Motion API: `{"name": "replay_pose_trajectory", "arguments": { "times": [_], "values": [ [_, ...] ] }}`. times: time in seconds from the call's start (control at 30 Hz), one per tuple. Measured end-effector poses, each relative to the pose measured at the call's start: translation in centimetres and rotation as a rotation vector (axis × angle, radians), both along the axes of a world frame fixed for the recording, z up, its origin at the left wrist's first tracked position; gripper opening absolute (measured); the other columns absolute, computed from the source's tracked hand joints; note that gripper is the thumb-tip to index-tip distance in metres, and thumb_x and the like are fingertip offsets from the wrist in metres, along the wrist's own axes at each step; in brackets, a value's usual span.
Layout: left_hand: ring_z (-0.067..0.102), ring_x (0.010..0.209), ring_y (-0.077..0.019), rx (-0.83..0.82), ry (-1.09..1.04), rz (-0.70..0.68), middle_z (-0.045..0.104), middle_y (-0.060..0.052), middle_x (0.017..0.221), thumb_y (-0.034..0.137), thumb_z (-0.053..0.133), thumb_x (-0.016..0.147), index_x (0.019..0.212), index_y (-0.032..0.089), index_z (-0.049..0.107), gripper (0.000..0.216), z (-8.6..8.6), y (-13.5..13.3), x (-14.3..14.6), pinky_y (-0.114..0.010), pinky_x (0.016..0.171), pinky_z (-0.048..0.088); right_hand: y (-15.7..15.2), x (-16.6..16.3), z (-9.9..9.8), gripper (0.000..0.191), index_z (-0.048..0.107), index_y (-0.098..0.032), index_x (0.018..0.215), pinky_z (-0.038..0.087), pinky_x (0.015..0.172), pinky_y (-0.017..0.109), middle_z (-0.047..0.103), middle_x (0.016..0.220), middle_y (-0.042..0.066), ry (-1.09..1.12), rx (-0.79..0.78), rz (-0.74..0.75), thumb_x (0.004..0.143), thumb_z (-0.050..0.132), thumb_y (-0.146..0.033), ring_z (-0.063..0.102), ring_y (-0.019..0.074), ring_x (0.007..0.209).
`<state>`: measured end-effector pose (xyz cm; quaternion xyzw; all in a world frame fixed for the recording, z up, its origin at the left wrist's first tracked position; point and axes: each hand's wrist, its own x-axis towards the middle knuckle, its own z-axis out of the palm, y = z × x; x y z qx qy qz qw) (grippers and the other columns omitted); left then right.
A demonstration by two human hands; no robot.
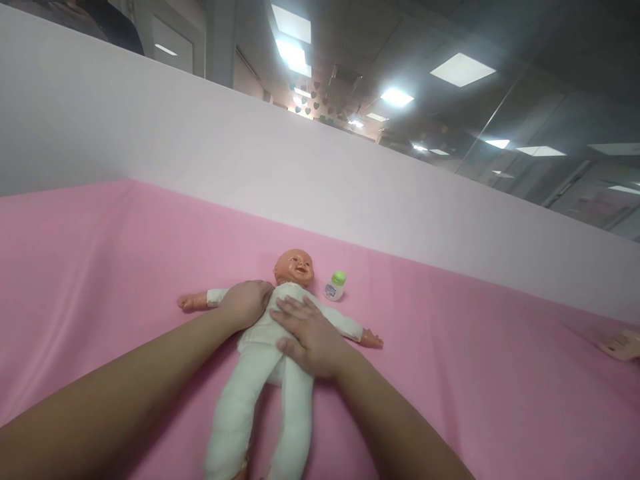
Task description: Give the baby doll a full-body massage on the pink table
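Observation:
On its back on the pink cloth lies a baby doll (273, 370) with a plastic head and hands and a white cloth body. Its arms are spread wide and its legs point towards me. My left hand (249, 305) is curled against the doll's shoulder and upper chest on the left; its fingertips are mostly hidden. Across the chest and belly, my right hand (313, 337) rests flat with its fingers apart. Beside the doll's head stands or lies a small bottle (334, 288) with a green cap, touched by neither hand.
Pink cloth (480, 373) covers the surface, with folds at the left and right. A white panel (300, 173) rises behind it, with glass above. At the far right edge is a pale pink object (623, 345), partly cut off.

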<state>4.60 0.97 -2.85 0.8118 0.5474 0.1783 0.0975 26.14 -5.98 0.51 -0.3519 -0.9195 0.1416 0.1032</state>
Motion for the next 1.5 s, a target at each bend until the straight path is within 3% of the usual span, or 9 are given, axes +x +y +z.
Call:
{"name": "replay_pose_trajectory", "arguments": {
  "times": [0.17,0.3,0.53,0.7,0.8,0.97,1.13,1.37,1.5],
  "values": [
    [0.069,0.102,-0.0256,0.002,-0.084,-0.084,0.075,-0.008,0.115,0.031,0.038,0.095,0.112,0.023,0.072,0.039,0.0,0.0,-0.6,-0.035,0.086,0.049,2.1,2.7,-0.9,0.062,0.028,-0.026,0.160,0.016,0.126,0.047,0.021,0.168,0.005,0.067,-0.052,-0.163,0.105,0.035,-0.053,0.018,0.0252,0.156],
    [0.068,0.108,-0.0247,-0.080,-0.077,-0.187,0.075,-0.002,0.120,0.029,0.046,0.087,0.119,0.030,0.071,0.040,1.1,0.0,-2.5,-0.032,0.088,0.048,2.3,4.3,-0.3,0.057,0.032,-0.033,0.158,0.035,0.116,0.045,0.041,0.160,0.002,0.121,-0.104,-0.291,0.105,0.038,-0.050,0.042,0.0271,0.145],
    [0.067,0.106,-0.0326,-0.138,0.058,-0.029,0.075,-0.006,0.119,0.039,0.067,0.066,0.119,0.029,0.073,0.054,1.9,1.4,-6.7,-0.036,0.085,0.046,2.9,8.4,1.0,0.048,0.068,-0.030,0.127,0.049,0.090,0.039,0.072,0.125,0.005,-0.039,-0.235,-0.511,0.082,0.073,-0.049,0.067,0.0306,0.108],
    [0.068,0.102,-0.0328,-0.170,-0.031,0.176,0.075,-0.008,0.113,0.049,0.069,0.063,0.108,0.026,0.074,0.051,1.1,2.8,-9.8,-0.033,0.077,0.046,3.9,12.8,0.2,0.092,0.051,-0.023,0.147,0.045,0.099,0.043,0.056,0.147,0.012,-0.089,-0.310,-0.779,0.067,0.084,-0.052,0.057,0.0364,0.127],
    [0.068,0.093,-0.0326,-0.185,-0.049,0.297,0.075,-0.011,0.104,0.054,0.068,0.064,0.094,0.022,0.073,0.044,0.6,3.5,-11.2,-0.033,0.070,0.044,4.5,15.1,-0.2,0.094,0.052,-0.023,0.146,0.044,0.100,0.043,0.057,0.145,0.012,-0.035,-0.354,-0.841,0.062,0.087,-0.049,0.056,0.0356,0.127],
    [0.067,0.088,-0.0314,-0.190,-0.112,0.371,0.074,-0.009,0.098,0.058,0.072,0.062,0.094,0.022,0.068,0.049,0.5,3.8,-11.8,-0.033,0.065,0.043,5.1,16.5,-0.6,0.049,0.073,-0.025,0.105,0.048,0.082,0.035,0.073,0.110,0.006,0.093,-0.347,-0.840,0.063,0.087,-0.046,0.066,0.0285,0.102],
    [0.068,0.097,-0.0314,-0.190,-0.332,0.418,0.073,-0.011,0.113,0.054,0.081,0.054,0.119,0.021,0.066,0.074,1.4,3.5,-11.8,-0.032,0.069,0.048,5.5,16.1,-0.7,0.042,0.065,-0.022,0.081,0.044,0.067,0.029,0.070,0.088,0.002,0.152,-0.287,-0.889,0.059,0.088,-0.049,0.063,0.0219,0.084],
    [0.054,0.058,-0.0151,-0.500,-0.752,0.270,0.069,-0.004,0.078,0.045,0.089,0.053,0.120,0.016,0.070,0.075,0.4,3.8,-12.7,-0.027,0.052,0.037,5.4,17.0,-0.7,0.045,0.065,-0.022,0.087,0.042,0.066,0.028,0.070,0.090,0.002,0.100,-0.408,-0.866,0.064,0.085,-0.055,0.062,0.0203,0.081],
    [0.052,0.059,-0.0137,-0.556,-0.929,0.228,0.066,-0.005,0.075,0.042,0.091,0.056,0.109,0.014,0.073,0.063,-0.5,4.3,-13.0,-0.025,0.051,0.038,5.4,18.2,-0.5,0.045,0.068,-0.023,0.095,0.044,0.069,0.029,0.073,0.098,0.005,0.142,-0.495,-0.856,0.071,0.080,-0.059,0.065,0.0220,0.086]
  ]
}}
